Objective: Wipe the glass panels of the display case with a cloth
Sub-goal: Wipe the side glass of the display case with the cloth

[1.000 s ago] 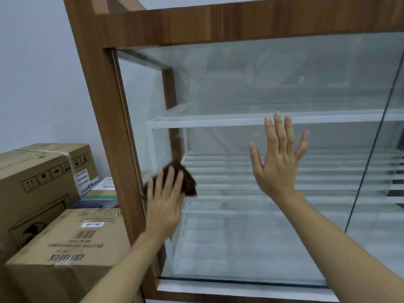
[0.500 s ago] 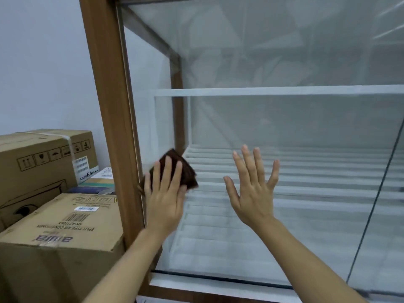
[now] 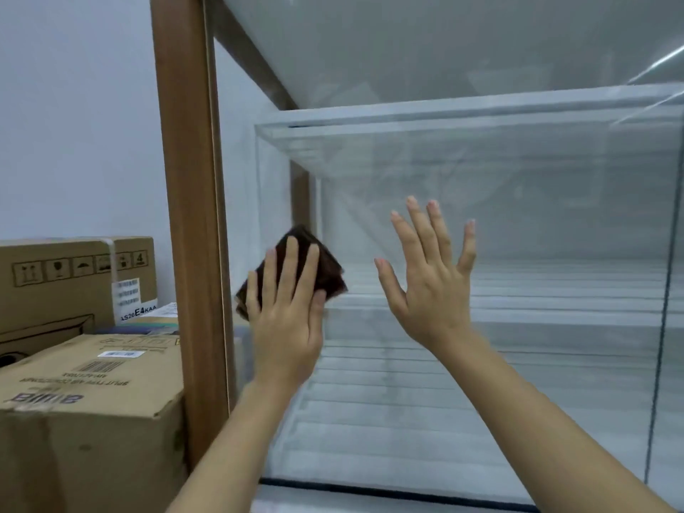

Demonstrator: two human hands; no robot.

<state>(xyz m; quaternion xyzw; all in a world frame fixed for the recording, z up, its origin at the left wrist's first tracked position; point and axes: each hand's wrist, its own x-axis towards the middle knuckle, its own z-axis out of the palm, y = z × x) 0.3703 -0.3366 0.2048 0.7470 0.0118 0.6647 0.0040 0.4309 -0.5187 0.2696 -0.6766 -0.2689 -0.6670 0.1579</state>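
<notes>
Brown cloth, folded, sits left of frame centre, pressed flat against the glass panel by the left hand. Fingers extended and slightly spread over the cloth; no curled grip. Right hand, just right of centre, is fully open with fingers splayed, palm toward the glass, holding nothing. Contact with the glass cannot be confirmed. Wooden post stands just left of the cloth. Cardboard boxes occupy the lower left.
</notes>
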